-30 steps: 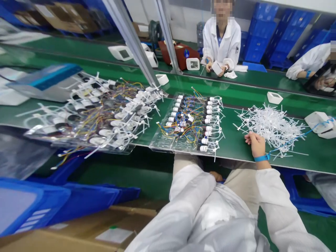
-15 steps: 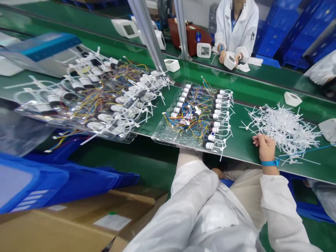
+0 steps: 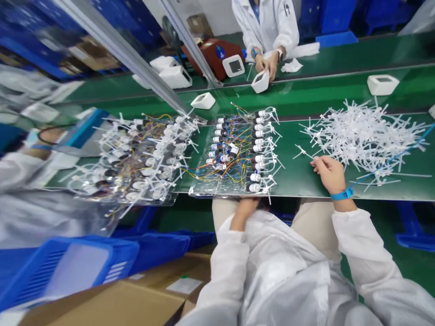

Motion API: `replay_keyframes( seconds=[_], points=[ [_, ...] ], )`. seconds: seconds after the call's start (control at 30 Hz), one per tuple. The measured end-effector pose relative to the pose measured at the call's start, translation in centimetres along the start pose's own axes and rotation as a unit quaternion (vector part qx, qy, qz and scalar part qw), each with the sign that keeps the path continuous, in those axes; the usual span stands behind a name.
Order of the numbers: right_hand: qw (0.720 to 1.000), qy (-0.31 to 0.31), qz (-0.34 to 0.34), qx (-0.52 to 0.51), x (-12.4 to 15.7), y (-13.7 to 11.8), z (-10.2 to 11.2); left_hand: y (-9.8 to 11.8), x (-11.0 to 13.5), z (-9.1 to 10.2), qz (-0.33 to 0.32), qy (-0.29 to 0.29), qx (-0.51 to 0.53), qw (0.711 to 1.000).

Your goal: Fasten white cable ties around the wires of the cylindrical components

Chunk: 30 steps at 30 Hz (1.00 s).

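Note:
My right hand lies on the green bench at the near left edge of a big pile of white cable ties. Its fingers are curled, and thumb and forefinger pinch the end of one tie. A blue strap circles that wrist. My left hand is below the bench edge, over my lap, just under the front rim of a clear tray. The tray holds several small white-and-black cylinders with coloured wires. The left fingers are hidden by the tray edge.
A second, fuller clear tray lies to the left. White plastic housings stand on the far belt, where another person's hands hold one. Slanted metal posts cross the bench. A blue crate and a cardboard box are at lower left.
My left hand has come up from my lap to just under the tray's front rim. My right hand stays at the edge of the tie pile. The view has swung and tilted.

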State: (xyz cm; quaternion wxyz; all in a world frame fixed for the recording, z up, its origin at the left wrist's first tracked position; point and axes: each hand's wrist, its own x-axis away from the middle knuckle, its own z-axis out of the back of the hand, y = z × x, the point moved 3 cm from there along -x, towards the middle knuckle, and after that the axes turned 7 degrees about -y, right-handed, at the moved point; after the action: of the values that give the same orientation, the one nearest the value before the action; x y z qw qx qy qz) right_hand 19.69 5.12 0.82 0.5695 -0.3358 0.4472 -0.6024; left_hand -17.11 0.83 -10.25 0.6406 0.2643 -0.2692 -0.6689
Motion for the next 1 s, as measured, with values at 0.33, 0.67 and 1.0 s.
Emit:
replay_keyframes(
  seconds=[0.33,0.67,1.0],
  points=[
    [0.999,-0.035,0.009,-0.008,0.6,-0.6,0.0,-3.8,5.2,9.4,0.118,0.081,-0.2,0.969],
    [0.996,-0.08,0.006,0.028,0.6,-0.4,0.1,-3.3,8.6,12.7,0.184,0.327,0.053,0.925],
    [0.996,-0.054,0.0,0.076,0.6,0.2,-0.4,3.4,0.3,16.8,0.063,0.284,0.027,0.956]
  ],
)
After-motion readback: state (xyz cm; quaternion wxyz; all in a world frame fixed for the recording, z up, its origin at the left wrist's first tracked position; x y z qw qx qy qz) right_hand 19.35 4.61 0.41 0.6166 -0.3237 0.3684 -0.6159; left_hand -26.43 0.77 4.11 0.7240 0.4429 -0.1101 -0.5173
